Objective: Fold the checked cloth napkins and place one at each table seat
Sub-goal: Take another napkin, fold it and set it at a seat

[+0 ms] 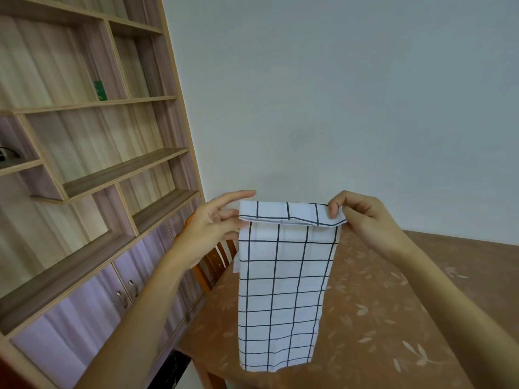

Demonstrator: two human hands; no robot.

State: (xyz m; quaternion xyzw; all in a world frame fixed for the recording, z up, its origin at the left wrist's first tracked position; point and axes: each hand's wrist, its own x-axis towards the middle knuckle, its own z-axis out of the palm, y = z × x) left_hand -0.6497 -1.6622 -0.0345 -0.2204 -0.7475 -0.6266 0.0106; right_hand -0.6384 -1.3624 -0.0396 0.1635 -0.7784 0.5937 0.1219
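Your right hand [362,217] has a tight pinch grip on the right end of the napkin's [280,290] turned-over top edge. Your left hand [207,228] holds the left end with its fingers nearly straight. The napkin hangs lengthwise over the counter [393,304].

The fingertips of the left hand [209,228] are hidden at the edge of the napkin [280,290], so its grip cannot be told. Below this hand the forearm [157,290] and the napkin cover most of 1 chair [216,259]. The table [393,304] below the right hand [365,220] runs out of view at the right and the bottom. High above the left hand, a green item [100,91] is too small to name.
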